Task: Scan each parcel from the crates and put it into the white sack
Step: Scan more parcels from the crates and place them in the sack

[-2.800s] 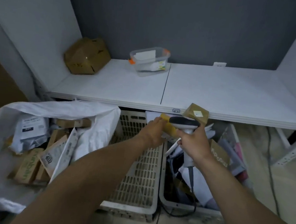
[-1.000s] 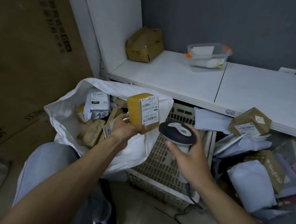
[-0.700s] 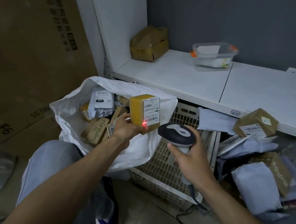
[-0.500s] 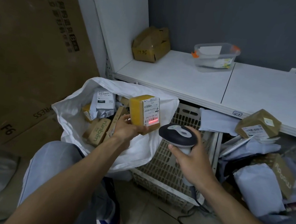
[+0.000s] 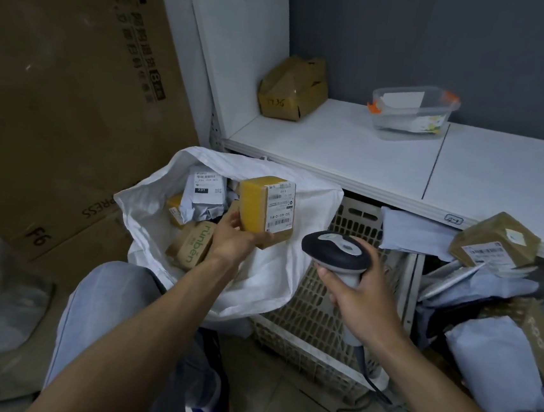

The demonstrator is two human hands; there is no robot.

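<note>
Hands [image 5: 232, 240] around parcel [image 5: 265, 210], scanner [image 5: 336, 250]

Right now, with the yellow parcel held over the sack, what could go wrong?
The left hand grips the yellow parcel only at its lower corner, so it might slip and miss the white sack. The sack's rim sags over the empty crate; a parcel could slide out. The scanner cable trails on the floor.

The left hand [image 5: 231, 240] holds a yellow parcel [image 5: 265, 210] above the open white sack [image 5: 267, 272], its label facing the scanner [image 5: 336, 250] gripped in the right hand [image 5: 363, 301]. Boxes and mailers lie inside the sack. A perforated crate [image 5: 320, 313] stands just beside it, under a white shelf [image 5: 384, 163].
</note>
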